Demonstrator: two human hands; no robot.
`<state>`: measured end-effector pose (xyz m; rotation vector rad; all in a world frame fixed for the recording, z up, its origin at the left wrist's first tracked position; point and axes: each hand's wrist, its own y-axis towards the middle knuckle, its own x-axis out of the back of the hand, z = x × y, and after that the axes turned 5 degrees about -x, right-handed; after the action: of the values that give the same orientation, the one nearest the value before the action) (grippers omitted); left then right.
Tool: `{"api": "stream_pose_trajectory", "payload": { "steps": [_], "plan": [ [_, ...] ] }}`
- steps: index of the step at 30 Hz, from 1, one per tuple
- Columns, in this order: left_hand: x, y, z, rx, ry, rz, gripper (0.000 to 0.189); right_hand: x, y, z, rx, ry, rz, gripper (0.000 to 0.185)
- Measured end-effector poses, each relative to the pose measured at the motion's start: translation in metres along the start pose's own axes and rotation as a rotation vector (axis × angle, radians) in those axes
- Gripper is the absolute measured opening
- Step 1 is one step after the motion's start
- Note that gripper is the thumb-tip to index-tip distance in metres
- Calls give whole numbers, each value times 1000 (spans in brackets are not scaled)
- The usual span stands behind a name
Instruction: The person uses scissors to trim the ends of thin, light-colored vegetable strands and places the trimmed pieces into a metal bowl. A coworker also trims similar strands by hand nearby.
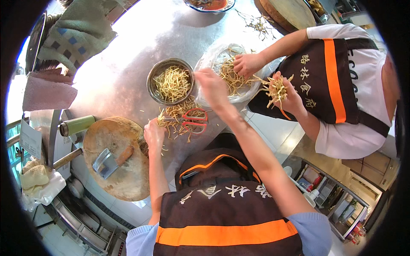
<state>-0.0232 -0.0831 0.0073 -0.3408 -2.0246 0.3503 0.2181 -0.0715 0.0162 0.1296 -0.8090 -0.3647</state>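
My left hand [154, 136] grips a small bunch of pale, thin root-like stems [161, 119] above the steel table. My right hand [212, 88] is blurred by motion between a metal bowl [150, 78] and a clear plastic bag [202, 60]; whether its fingers hold anything is unclear. Short pale pieces [173, 84] fill much of the bowl. Below it, browner trimmings [174, 129] lie loose on the table. Red-handled scissors [194, 121] rest across them, blades pointing towards my left hand and partly hidden. Longer stems [235, 84] are heaped in the bag.
At right, a co-worker's hand [248, 65] reaches into the bag; their other hand [290, 96] holds a stem bunch. A cleaver [107, 163] lies on a round wooden chopping block [121, 185] at left, beside a green flask [78, 125]. A glass dish [209, 9] stands at the far edge.
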Motion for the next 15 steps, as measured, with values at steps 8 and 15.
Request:
{"api": "stream_pose_trajectory", "payload": {
  "steps": [8, 15],
  "plan": [
    [0, 9, -78, -353, -64, -4, 19, 51, -35, -90, -407, -420, 6, 12],
    [-61, 20, -148, -810, -185, 93, 32, 33, -32, -114, -436, -487, -2, 16]
  ]
}}
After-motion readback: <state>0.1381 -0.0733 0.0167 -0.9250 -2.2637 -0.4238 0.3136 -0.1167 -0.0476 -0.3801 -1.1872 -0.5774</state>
